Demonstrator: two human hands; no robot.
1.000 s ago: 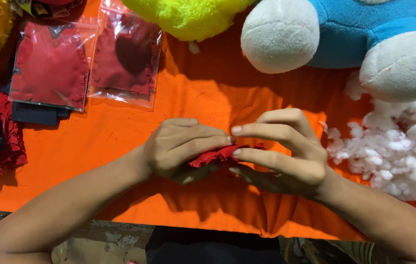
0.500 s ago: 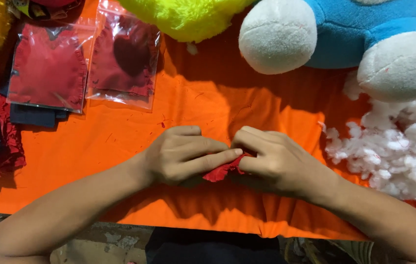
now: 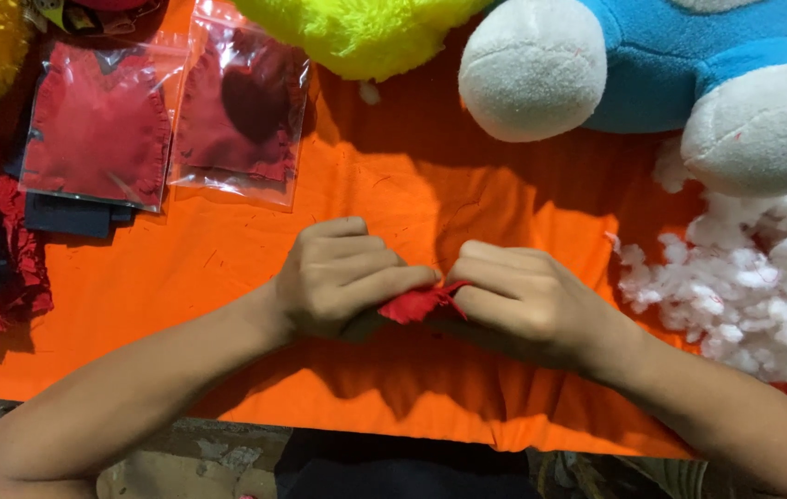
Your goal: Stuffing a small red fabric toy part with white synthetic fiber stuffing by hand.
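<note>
Left hand (image 3: 338, 282) and right hand (image 3: 523, 300) now sit closer together than a second ago, both pinching the small crumpled red fabric piece (image 3: 416, 303), bunched tighter, over the orange cloth-covered worktop (image 3: 227, 268).

2 clear flat bags (image 3: 97, 125) | top left, side by side | red fabric inside

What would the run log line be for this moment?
left hand: pinching red fabric piece | right hand: pinching same piece | surface: orange cloth | nearby: white stuffing
</note>
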